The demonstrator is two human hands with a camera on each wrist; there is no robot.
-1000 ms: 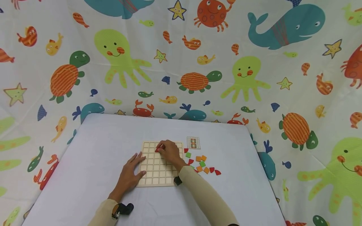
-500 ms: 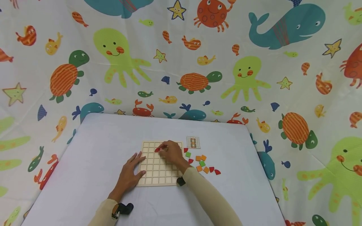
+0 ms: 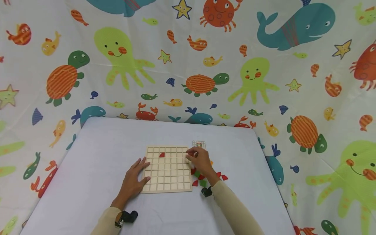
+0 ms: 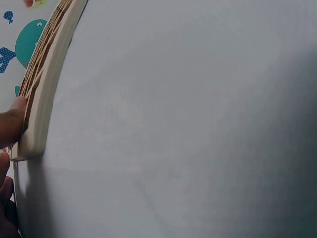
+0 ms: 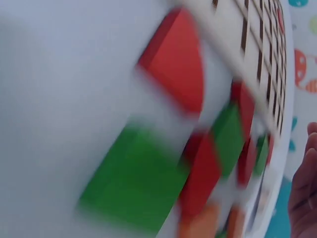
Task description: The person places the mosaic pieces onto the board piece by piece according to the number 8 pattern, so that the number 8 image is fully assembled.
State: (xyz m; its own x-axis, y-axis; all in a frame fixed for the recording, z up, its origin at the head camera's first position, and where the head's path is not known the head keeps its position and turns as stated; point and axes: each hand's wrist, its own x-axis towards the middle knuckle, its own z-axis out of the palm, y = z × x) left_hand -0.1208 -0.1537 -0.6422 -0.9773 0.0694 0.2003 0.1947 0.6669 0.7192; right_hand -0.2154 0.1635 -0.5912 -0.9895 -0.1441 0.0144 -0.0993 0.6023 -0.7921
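A light wooden grid board (image 3: 167,178) lies flat on the table. One red quarter-circle tile (image 3: 162,155) sits in a square near its far edge. My left hand (image 3: 133,179) rests along the board's left edge, fingers spread and straight. In the left wrist view its thumb (image 4: 12,121) touches the board's side. Over the right edge of the board hovers my right hand (image 3: 201,160), fingers loosely bent, with nothing seen between them. Below and beside it lie loose tiles, such as a green square (image 5: 136,178) and a red quarter-circle (image 5: 176,62); the hand covers some of them.
A small card with a printed grid and pattern (image 3: 199,144) lies beyond the right hand, partly covered by it. More red tiles (image 3: 224,177) lie to the right of the wrist. A white cloth (image 3: 102,150) covers the table, with a patterned curtain behind.
My right hand has left the red quarter-circle tile in its square and moved right, off the board's middle to its right edge above the loose tiles. My left hand stays put.
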